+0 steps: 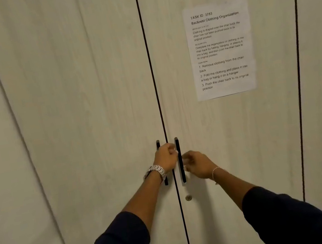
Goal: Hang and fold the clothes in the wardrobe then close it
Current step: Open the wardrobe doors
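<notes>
From the head camera, the wardrobe's two doors (86, 92) stand shut, with only a thin dark seam between them. The left hand (165, 156) has its grip curled round the left handle (158, 143). The right hand (196, 165) has its fingers curled at the right handle (180, 161), seemingly pinching it. No clothes show; any would be behind the doors.

Whether this is the opening pull or the final closing cannot be told from here. To open well, I would draw both handles outward evenly and step back so the doors clear the body.

A printed sheet (220, 48) is stuck on the right door, and a small round lock (188, 197) sits below the handles; if locked, it would block the pull.
</notes>
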